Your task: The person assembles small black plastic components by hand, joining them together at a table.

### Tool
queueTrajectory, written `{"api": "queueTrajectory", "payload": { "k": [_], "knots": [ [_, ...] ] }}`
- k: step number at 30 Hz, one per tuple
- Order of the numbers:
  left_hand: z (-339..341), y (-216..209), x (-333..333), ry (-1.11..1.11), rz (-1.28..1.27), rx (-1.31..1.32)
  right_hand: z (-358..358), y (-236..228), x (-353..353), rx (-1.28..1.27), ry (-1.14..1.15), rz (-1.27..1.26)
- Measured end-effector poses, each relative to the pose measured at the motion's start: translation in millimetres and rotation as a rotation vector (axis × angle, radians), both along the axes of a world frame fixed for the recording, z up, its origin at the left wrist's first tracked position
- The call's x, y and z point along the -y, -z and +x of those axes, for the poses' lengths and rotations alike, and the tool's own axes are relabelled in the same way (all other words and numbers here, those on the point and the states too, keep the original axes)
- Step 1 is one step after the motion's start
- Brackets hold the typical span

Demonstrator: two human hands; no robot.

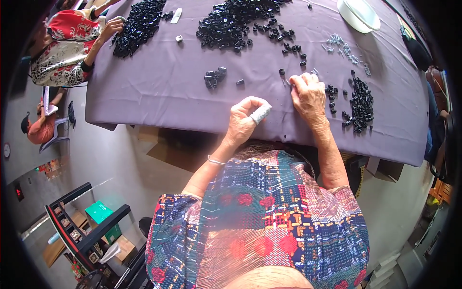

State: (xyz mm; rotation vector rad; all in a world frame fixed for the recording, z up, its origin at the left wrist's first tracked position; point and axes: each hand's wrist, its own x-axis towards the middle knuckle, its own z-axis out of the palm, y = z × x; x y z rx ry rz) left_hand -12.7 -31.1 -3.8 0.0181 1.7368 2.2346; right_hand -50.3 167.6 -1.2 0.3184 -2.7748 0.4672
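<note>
My left hand [245, 120] hovers at the table's near edge, fingers curled in against the thumb. A pale grey wrap [261, 113] covers the thumb, and whatever sits in the pinch is hidden. Farther forward and to the right, my right hand [308, 98] is closed with its fingertips down near the cloth. Whatever it grips is too small to name. Just beyond its fingertips lies a single black cylindrical piece [282, 72]. Right of this hand are scattered black pieces [332, 90] and a denser pile of them [361, 106]. A small black cluster [215, 77] lies left of both hands.
A purple-grey cloth [159, 91] covers the table. Large black heaps [231, 24] lie at the back, with small clear pieces [342, 45] and a white basin [358, 15] at the back right. Another person's hand [113, 28] touches the far-left heap [139, 26].
</note>
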Motion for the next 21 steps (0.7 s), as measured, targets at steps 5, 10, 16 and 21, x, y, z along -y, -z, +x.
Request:
{"api": "queueTrajectory", "payload": {
  "k": [5, 10, 16, 21],
  "knots": [
    [-1, -1, -1, -0.007, 0.007, 0.002, -3, -5, 6, -0.024, -0.005, -0.084],
    [-3, 0, -1, -0.018, -0.023, -0.004, -12, -1, 10, -0.018, -0.006, -0.041],
    [-1, 1, 0, -0.026, -0.003, 0.009, -11, 6, 8, 0.0, -0.009, -0.108],
    [-3, -3, 0, -0.025, 0.023, 0.022, -12, -2, 5, -0.089, -0.057, -0.088]
  ]
}}
